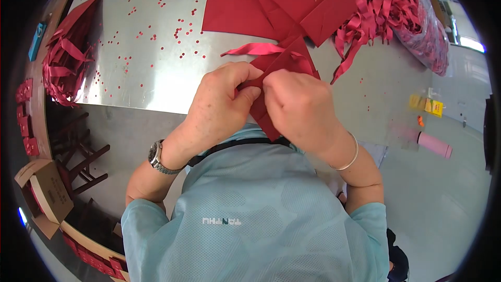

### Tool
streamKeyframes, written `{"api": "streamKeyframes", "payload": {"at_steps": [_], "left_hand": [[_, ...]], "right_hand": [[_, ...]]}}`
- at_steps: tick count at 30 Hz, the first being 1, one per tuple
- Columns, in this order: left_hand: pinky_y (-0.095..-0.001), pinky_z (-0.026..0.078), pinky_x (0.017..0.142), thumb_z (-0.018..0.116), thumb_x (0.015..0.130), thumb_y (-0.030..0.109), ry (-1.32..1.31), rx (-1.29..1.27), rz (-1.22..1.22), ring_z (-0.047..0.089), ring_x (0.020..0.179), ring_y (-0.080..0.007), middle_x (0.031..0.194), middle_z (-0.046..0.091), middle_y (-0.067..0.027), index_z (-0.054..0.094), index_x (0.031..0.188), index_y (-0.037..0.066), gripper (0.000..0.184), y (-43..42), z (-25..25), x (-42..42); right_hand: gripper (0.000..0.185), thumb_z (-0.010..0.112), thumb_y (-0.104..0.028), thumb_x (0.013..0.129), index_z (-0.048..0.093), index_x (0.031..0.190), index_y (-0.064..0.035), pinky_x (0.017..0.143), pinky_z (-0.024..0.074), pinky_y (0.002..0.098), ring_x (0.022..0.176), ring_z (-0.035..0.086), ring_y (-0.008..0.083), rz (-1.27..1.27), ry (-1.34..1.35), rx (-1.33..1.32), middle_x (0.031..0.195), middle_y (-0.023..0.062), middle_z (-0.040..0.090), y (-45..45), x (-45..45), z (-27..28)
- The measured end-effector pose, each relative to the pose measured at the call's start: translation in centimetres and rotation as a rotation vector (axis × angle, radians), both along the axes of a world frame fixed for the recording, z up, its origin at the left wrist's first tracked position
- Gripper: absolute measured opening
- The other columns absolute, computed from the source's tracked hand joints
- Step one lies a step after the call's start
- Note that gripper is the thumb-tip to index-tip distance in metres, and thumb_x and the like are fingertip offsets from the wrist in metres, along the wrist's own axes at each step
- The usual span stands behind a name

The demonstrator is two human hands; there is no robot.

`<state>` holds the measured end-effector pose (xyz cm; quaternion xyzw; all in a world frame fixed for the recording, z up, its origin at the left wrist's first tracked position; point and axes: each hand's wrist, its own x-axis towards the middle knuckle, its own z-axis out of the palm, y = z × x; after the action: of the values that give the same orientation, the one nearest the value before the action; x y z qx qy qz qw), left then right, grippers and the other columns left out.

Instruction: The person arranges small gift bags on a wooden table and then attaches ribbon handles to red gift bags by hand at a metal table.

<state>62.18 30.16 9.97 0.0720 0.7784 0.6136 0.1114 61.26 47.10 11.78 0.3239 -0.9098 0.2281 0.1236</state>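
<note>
A red paper gift bag [270, 120] lies tilted between my hands at the table's near edge. My left hand [222, 94] is closed, thumb and fingers pinching the bag's left side. My right hand [300, 107] is closed in a pinch over the bag's middle; its fingertips are partly hidden, so what exactly lies in them does not show. A red ribbon [254, 49] runs out from the bag to the left, above my left hand. Just beyond sits a pile of flat red bags [237, 13], one with a gold emblem.
Loose red ribbons [383, 8] spill from a clear plastic bag [430, 47] at the right. More ribboned red bags [70, 52] stand at the left. Small red paper dots [180, 32] are scattered over the metal table [156, 81]. An open cardboard box [49, 190] is at lower left.
</note>
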Motion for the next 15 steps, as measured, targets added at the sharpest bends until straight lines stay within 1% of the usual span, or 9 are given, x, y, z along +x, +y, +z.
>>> {"api": "streamKeyframes", "payload": {"at_steps": [2,3,5,9,10,11,12,13,15], "left_hand": [[-0.0369,0.050,0.072,0.062,0.081,-0.002,0.045,-0.008,0.008,0.063,0.084,-0.0311,0.089,0.065,-0.0158,0.062,0.098,-0.002,0.017,0.1,-0.3,0.1],[-0.0373,0.050,0.072,0.062,0.081,-0.002,0.086,-0.018,0.010,0.063,0.084,-0.0316,0.088,0.065,-0.0156,0.062,0.098,-0.001,0.017,0.1,-0.4,0.2],[-0.0377,0.050,0.073,0.062,0.081,-0.001,0.149,-0.057,0.017,0.063,0.085,-0.0321,0.088,0.065,-0.0155,0.063,0.098,-0.001,0.017,0.0,-0.1,0.1],[-0.0367,0.051,0.070,0.062,0.081,-0.001,0.382,-0.154,-0.033,0.064,0.081,-0.0307,0.086,0.066,-0.0155,0.065,0.095,-0.001,0.014,-0.2,0.5,-0.1],[-0.0367,0.051,0.070,0.062,0.081,-0.001,0.388,-0.157,-0.036,0.064,0.081,-0.0307,0.086,0.066,-0.0155,0.065,0.095,-0.001,0.014,-0.4,0.8,-0.1],[-0.0350,0.051,0.068,0.062,0.082,0.001,0.232,-0.076,-0.071,0.064,0.077,-0.0270,0.085,0.066,-0.0157,0.066,0.094,-0.001,0.013,-0.7,1.2,-0.1],[-0.0332,0.051,0.065,0.062,0.083,0.002,0.077,0.005,-0.105,0.065,0.073,-0.0234,0.084,0.067,-0.0158,0.067,0.094,-0.001,0.012,-1.0,1.5,-0.2],[-0.0294,0.050,0.062,0.062,0.085,0.004,-0.061,0.027,-0.143,0.065,0.069,-0.0166,0.080,0.067,-0.0155,0.068,0.095,-0.001,0.013,-1.5,1.9,-0.6],[-0.0288,0.051,0.063,0.061,0.086,0.004,-0.099,0.046,-0.164,0.065,0.070,-0.0151,0.078,0.067,-0.0150,0.068,0.095,-0.002,0.013,-2.0,2.1,-1.4]], "right_hand": [[0.010,0.063,-0.004,0.078,0.054,0.074,-0.0032,0.050,0.0476,0.0387,0.058,0.062,0.0289,-0.076,-0.236,-0.209,0.066,0.0121,0.061,0.1,-0.3,-0.1],[0.010,0.063,-0.004,0.078,0.054,0.074,-0.0032,0.050,0.0476,0.0387,0.058,0.062,0.0289,-0.073,-0.235,-0.208,0.066,0.0121,0.061,0.1,-0.1,-0.2],[0.014,0.067,0.000,0.078,0.062,0.092,-0.0009,0.056,0.0498,0.0323,0.064,0.066,0.0219,-0.128,-0.370,-0.338,0.074,0.0107,0.067,0.2,0.1,-0.5],[0.034,0.070,-0.002,0.079,0.056,0.109,-0.0022,0.061,0.0498,0.0310,0.066,0.066,0.0199,-0.116,-0.661,-0.357,0.073,0.0099,0.067,0.6,-0.8,1.4],[0.031,0.071,-0.005,0.079,0.054,0.105,-0.0025,0.060,0.0503,0.0337,0.067,0.066,0.0256,-0.056,-0.651,-0.309,0.074,0.0115,0.066,0.9,-0.8,1.4],[0.030,0.071,-0.007,0.079,0.051,0.102,-0.0029,0.060,0.0508,0.0364,0.069,0.066,0.0312,0.004,-0.640,-0.260,0.075,0.0131,0.066,1.1,-0.9,1.3],[0.031,0.073,-0.009,0.079,0.051,0.100,-0.0031,0.060,0.0510,0.0362,0.071,0.067,0.0307,0.005,-0.639,-0.262,0.076,0.0127,0.066,1.2,-0.4,1.5],[0.032,0.075,-0.008,0.077,0.054,0.101,-0.0035,0.060,0.0509,0.0332,0.069,0.067,0.0263,-0.010,-0.599,-0.283,0.075,0.0107,0.067,1.2,0.1,1.2],[0.034,0.078,-0.007,0.075,0.056,0.101,-0.0036,0.060,0.0514,0.0295,0.069,0.068,0.0212,-0.012,-0.515,-0.311,0.075,0.0086,0.068,1.3,1.0,0.3]]}}
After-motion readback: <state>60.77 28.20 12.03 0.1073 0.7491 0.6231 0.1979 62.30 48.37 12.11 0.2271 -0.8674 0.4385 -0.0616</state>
